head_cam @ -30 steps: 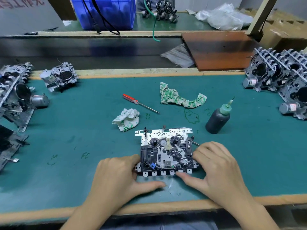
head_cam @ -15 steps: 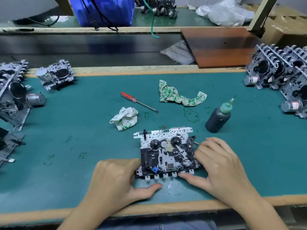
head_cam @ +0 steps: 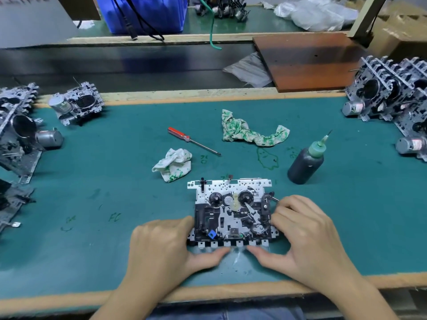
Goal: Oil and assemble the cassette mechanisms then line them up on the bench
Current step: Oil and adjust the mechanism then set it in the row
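A cassette mechanism (head_cam: 231, 213) lies flat on the green bench mat (head_cam: 104, 192) near the front edge, reels and a blue part facing up. My left hand (head_cam: 161, 248) grips its left side, thumb along the front edge. My right hand (head_cam: 305, 236) grips its right side, fingers curled over the right edge and thumb at the front. A dark oil bottle (head_cam: 305, 163) with a green needle nozzle stands to the right behind it.
A red-handled screwdriver (head_cam: 191, 140) and two green-printed rags (head_cam: 173, 163) (head_cam: 251, 132) lie behind the mechanism. Rows of mechanisms with motors stand at the left (head_cam: 76, 103) and right (head_cam: 388, 93) ends. A brown board (head_cam: 309, 61) and blue crate (head_cam: 143, 12) sit beyond.
Both hands stay on the mechanism; the fingers have shifted slightly at its edges. The view has tilted a little.
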A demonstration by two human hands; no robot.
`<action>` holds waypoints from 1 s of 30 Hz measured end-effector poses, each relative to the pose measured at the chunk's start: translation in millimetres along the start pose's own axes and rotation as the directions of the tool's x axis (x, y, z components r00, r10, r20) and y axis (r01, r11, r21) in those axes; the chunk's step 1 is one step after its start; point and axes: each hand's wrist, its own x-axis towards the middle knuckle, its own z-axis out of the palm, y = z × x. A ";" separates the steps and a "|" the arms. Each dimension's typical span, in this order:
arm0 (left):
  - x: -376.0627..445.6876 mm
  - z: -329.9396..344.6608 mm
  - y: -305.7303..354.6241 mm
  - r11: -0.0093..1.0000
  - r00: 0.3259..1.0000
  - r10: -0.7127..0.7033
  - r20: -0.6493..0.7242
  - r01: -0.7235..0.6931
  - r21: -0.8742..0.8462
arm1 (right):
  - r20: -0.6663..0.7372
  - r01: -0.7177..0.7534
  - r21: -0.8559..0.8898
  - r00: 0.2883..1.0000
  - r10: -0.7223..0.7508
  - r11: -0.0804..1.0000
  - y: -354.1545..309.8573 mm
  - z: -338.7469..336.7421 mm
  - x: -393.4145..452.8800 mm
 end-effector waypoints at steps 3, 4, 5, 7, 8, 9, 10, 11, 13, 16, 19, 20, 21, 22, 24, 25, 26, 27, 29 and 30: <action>0.6 2.7 0.6 0.999 0.999 -0.047 -0.024 0.047 -0.017 | 0.033 0.003 0.062 0.999 -0.005 0.998 1.0 -1.4 -0.3; 0.8 3.1 -0.4 0.999 0.999 -0.048 -0.024 0.048 -0.027 | 0.036 0.001 0.055 0.999 -0.003 0.998 0.3 -1.4 0.0; 1.0 3.3 -1.5 0.999 0.999 -0.037 -0.017 0.037 -0.039 | 0.031 -0.002 0.033 1.000 0.001 0.999 -1.0 -1.1 0.0; 2.2 2.9 -3.5 0.997 1.000 -0.001 0.008 0.001 -0.080 | 0.012 -0.004 -0.024 1.000 0.004 1.000 -3.1 -0.2 -0.2; 3.1 2.2 -4.2 0.995 1.000 0.015 0.023 -0.012 -0.101 | 0.008 -0.006 -0.036 1.000 0.007 0.999 -3.3 -0.3 0.1; 3.5 1.4 -4.3 0.993 0.999 0.027 0.038 -0.022 -0.119 | 0.009 -0.010 -0.034 1.000 0.011 0.999 -2.8 -0.9 0.2; 3.2 1.0 -3.9 0.991 0.998 0.040 0.050 -0.034 -0.132 | 0.012 -0.017 -0.028 1.000 0.017 0.999 -1.9 -1.9 -0.1; 2.5 0.9 -3.3 0.989 0.996 0.063 0.060 -0.054 -0.141 | 0.012 -0.027 -0.024 1.000 0.028 0.999 -1.2 -2.5 -0.3; 0.0 1.9 -2.3 0.980 0.991 0.125 0.057 -0.114 -0.161 | -0.011 -0.049 -0.039 0.999 0.049 0.998 -0.9 -3.1 -1.3; 0.0 3.0 -1.6 0.983 0.993 0.110 0.041 -0.102 -0.154 | -0.016 -0.068 -0.038 0.998 0.068 0.997 -0.2 -2.1 -0.8; 0.2 4.2 -2.1 0.992 0.997 0.063 0.036 -0.059 -0.114 | 0.040 -0.019 0.044 0.999 0.018 0.999 3.9 -2.6 -1.3; 0.6 4.1 -2.7 0.992 0.997 0.064 0.038 -0.060 -0.115 | 0.046 -0.001 0.042 0.999 -0.001 0.999 4.3 -3.0 -1.3; 1.6 3.3 -3.0 0.990 0.997 0.070 0.046 -0.064 -0.123 | 0.049 0.005 0.035 0.999 -0.007 0.999 4.1 -3.7 -0.7; 2.5 2.1 -3.0 0.989 0.996 0.070 0.058 -0.062 -0.136 | 0.053 -0.002 0.036 0.999 0.000 0.999 3.6 -4.7 0.7; 4.8 -3.5 -2.0 0.980 0.994 0.037 0.106 -0.015 -0.197 | 0.074 -0.030 0.082 0.997 0.024 0.996 0.4 -8.5 5.3; 5.6 -7.0 -1.3 0.964 0.992 0.009 0.122 0.024 -0.265 | 0.087 -0.050 0.139 0.995 0.038 0.989 -2.3 -11.5 7.1; 5.9 -10.3 -1.0 0.931 0.993 -0.022 0.118 0.063 -0.358 | 0.102 -0.086 0.228 0.993 0.064 0.970 -5.9 -14.4 8.7; 5.6 -13.4 -1.5 0.884 0.993 -0.055 0.103 0.096 -0.458 | 0.119 -0.149 0.339 0.986 0.115 0.929 -10.7 -17.6 10.3; 4.3 -17.5 -2.2 0.752 0.988 -0.134 0.074 0.150 -0.641 | 0.198 -0.354 0.528 0.935 0.294 0.772 -20.3 -22.0 14.3; 4.1 -19.0 -1.1 0.691 0.980 -0.185 0.074 0.183 -0.699 | 0.250 -0.456 0.568 0.889 0.384 0.685 -24.1 -23.8 17.5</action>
